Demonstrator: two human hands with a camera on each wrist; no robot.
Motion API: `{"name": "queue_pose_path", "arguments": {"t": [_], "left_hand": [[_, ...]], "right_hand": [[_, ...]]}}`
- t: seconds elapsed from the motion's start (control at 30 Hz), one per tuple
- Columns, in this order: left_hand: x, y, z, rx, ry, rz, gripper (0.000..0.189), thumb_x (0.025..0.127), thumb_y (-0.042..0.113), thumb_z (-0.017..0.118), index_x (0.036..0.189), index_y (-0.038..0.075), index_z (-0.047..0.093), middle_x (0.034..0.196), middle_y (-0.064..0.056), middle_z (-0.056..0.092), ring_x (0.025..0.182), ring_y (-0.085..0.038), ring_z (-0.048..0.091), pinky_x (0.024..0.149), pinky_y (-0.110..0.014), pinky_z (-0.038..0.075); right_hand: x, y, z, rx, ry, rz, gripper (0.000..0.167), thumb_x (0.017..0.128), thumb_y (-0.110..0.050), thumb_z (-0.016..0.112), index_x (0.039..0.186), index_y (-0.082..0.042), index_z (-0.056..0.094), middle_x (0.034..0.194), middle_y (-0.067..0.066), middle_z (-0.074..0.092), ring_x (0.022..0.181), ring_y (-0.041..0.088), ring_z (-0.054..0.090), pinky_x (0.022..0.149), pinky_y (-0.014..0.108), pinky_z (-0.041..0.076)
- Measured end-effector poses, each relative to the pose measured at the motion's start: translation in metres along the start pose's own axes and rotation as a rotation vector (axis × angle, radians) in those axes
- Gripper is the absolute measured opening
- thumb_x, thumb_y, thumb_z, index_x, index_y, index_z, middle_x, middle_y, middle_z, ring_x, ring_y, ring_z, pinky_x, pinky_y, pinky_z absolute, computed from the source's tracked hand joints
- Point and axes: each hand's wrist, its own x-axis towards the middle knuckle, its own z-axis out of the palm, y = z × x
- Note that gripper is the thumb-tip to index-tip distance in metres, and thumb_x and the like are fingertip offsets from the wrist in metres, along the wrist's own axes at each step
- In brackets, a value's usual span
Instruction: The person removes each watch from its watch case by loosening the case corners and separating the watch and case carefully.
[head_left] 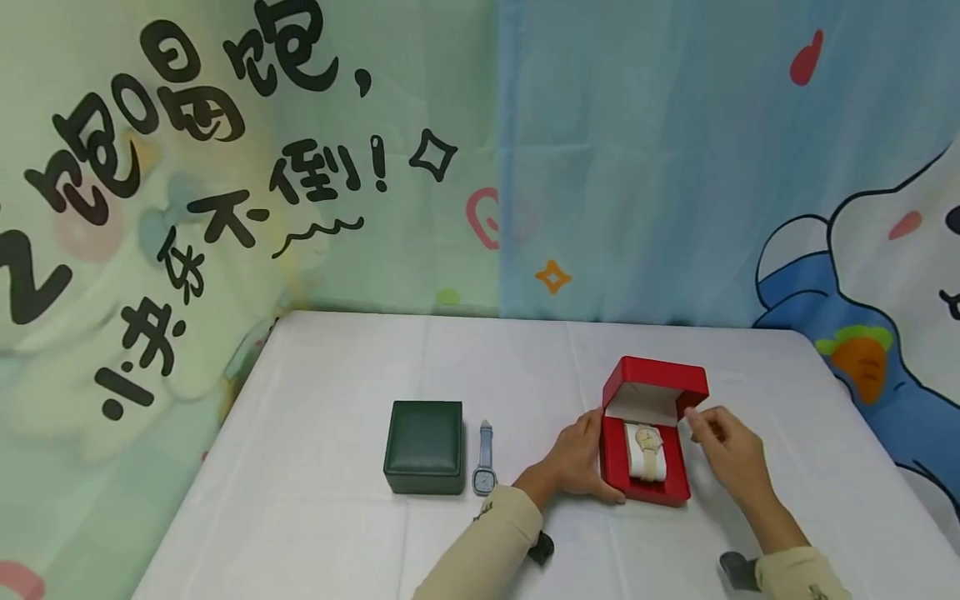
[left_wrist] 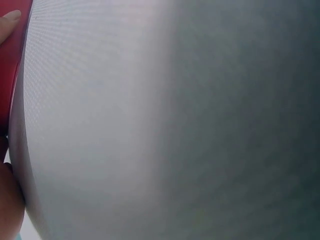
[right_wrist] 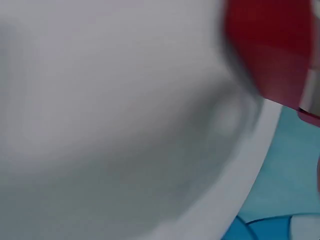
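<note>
A red watch box [head_left: 613,454] stands with its lid [head_left: 654,372] raised. Inside it, a watch with a pale strap and gold-toned face [head_left: 648,438] is wrapped around a white cushion [head_left: 636,467]. My left hand [head_left: 576,458] grips the box's left side, thumb at the front corner and fingers along the side. A fingertip [left_wrist: 11,16] shows on the red surface in the left wrist view. To the right, my right hand [head_left: 726,450] is held up with loosely bent fingers, its fingertips right at the lid's lower right edge.
A dark green box [head_left: 425,446], its lid down, sits left of my hands. Between it and my left hand lies a blue-strapped watch [head_left: 484,467]. The white-covered table [head_left: 322,467] meets printed curtains [head_left: 637,167] at the back.
</note>
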Motion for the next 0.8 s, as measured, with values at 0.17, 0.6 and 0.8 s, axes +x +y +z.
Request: {"name": "queue_pose_path", "arguments": {"t": [0.17,0.6,0.8], "left_hand": [[-0.003,0.0,0.003,0.024,0.006,-0.013,0.11,0.062,0.051,0.077,0.143,0.013,0.014,0.142,0.0,0.031,0.128,-0.013,0.034,0.102,-0.024,0.035],[-0.004,0.001,0.005,0.031,0.006,-0.005,0.12,0.059,0.058,0.076,0.146,0.014,0.007,0.144,-0.001,0.029,0.13,-0.014,0.031,0.105,-0.025,0.032],[-0.005,0.002,0.002,0.007,-0.058,-0.044,0.124,0.058,0.059,0.076,0.147,0.014,0.002,0.147,0.0,0.023,0.134,-0.015,0.027,0.107,-0.026,0.03]], "right_hand": [[-0.03,-0.04,-0.012,-0.089,-0.355,-0.231,0.065,0.076,-0.032,0.072,0.125,0.0,0.045,0.123,0.023,0.044,0.109,0.036,0.042,0.082,0.056,0.046],[-0.024,-0.044,-0.014,-0.12,-0.509,-0.296,0.077,0.07,-0.027,0.078,0.129,0.007,0.042,0.125,0.029,0.045,0.11,0.042,0.04,0.084,0.06,0.043],[-0.027,-0.049,-0.02,-0.067,-0.489,-0.232,0.076,0.071,-0.027,0.077,0.13,0.004,0.04,0.128,0.029,0.041,0.112,0.043,0.037,0.085,0.062,0.041]]}}
